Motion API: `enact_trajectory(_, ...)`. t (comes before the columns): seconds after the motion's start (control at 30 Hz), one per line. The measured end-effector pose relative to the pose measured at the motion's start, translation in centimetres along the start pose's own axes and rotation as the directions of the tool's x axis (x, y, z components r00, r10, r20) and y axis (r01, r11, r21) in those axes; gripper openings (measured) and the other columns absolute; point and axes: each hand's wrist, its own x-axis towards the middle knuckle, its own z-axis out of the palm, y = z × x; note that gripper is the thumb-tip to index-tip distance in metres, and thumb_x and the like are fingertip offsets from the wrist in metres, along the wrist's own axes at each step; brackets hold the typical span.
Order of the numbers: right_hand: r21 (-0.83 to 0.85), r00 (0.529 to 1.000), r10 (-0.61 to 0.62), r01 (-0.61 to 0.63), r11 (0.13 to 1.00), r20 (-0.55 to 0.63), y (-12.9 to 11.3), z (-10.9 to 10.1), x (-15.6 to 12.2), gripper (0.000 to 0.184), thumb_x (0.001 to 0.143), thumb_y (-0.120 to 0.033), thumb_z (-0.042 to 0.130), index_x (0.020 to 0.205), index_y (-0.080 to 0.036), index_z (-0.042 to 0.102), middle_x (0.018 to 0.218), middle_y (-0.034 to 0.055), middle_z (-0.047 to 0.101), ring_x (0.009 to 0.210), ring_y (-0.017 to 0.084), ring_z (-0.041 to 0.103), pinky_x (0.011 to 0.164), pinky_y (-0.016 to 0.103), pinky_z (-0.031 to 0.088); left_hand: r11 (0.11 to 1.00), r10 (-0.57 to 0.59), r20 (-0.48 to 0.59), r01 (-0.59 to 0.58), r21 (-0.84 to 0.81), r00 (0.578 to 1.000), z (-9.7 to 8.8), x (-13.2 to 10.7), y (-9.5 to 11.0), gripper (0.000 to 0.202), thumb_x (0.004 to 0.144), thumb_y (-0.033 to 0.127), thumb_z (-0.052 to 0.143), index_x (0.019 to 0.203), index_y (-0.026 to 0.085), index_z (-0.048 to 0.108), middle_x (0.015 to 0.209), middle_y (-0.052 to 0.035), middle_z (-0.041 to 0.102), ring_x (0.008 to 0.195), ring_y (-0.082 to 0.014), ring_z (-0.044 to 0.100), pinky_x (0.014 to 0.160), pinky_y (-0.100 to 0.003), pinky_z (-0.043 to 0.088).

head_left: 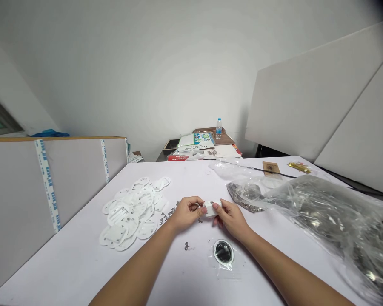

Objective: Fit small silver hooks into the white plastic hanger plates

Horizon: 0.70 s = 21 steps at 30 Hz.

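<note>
Over the middle of the white table [83, 263], my left hand [187, 212] and my right hand [231, 216] meet around a small white plastic disc [210, 209]. Both hands pinch it between thumb and fingers. A small metal hook seems to sit at its left edge by my left fingers, too small to be sure. A heap of the same white discs [132, 210] lies to the left of my left hand. Small metal hooks [166, 216] are scattered between the heap and my hands, and one lone hook [187, 246] lies nearer me.
A round black-and-white ring on clear film [223, 251] lies just in front of my right hand. Clear plastic bags of metal parts [322, 208] fill the right side. White boards stand at the left [51, 178] and right. A far desk holds papers and a water bottle [218, 127].
</note>
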Motion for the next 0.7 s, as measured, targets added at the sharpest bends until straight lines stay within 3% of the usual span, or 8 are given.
enact_trajectory(0.17,-0.011,1.0,-0.001,0.001,1.0,0.017,-0.4,0.2,-0.3,0.04,0.091,-0.057,0.052,0.074,-0.021,0.05,0.053,-0.0015,0.064,0.04,0.012,0.05,0.043,0.023,0.034,0.979,0.039,-0.06,-0.026,0.201,0.997,-0.5,-0.1,-0.3,0.034,0.075,0.045,0.072,0.075,0.013,0.062,0.061,0.0022,0.047,0.057,-0.0086,0.041,0.057,-0.023,0.034)
enact_trajectory(0.43,-0.155,0.999,-0.046,0.046,0.987,0.007,-1.3,0.2,-0.8,0.037,0.092,-0.053,0.051,0.075,-0.021,0.056,0.053,-0.0008,0.066,0.042,0.014,0.052,0.045,0.024,0.039,0.968,0.002,-0.112,0.026,0.249,0.994,-0.4,-0.3,-0.4,0.031,0.077,0.043,0.068,0.077,0.014,0.059,0.055,0.0066,0.034,0.052,-0.0073,0.03,0.052,-0.022,0.026)
enact_trajectory(0.57,-0.195,0.997,-0.067,0.071,0.978,0.023,-1.6,-0.3,-0.8,0.037,0.094,-0.052,0.049,0.076,-0.02,0.057,0.057,-0.0007,0.066,0.047,0.015,0.055,0.049,0.025,0.041,0.944,0.015,-0.114,0.023,0.329,0.993,-0.3,-0.1,0.1,0.03,0.082,0.044,0.063,0.084,0.014,0.066,0.06,0.0044,0.043,0.054,-0.0083,0.033,0.053,-0.022,0.028)
enact_trajectory(0.7,-0.262,0.99,-0.142,0.138,0.955,0.003,-1.4,-0.7,-0.7,0.034,0.094,-0.048,0.05,0.077,-0.02,0.057,0.063,-0.0013,0.064,0.054,0.015,0.058,0.054,0.025,0.042,0.899,0.103,-0.143,-0.031,0.436,0.984,-0.3,-0.1,0.7,0.03,0.086,0.043,0.06,0.097,0.017,0.07,0.083,-0.0016,0.061,0.061,-0.0099,0.042,0.059,-0.024,0.035)
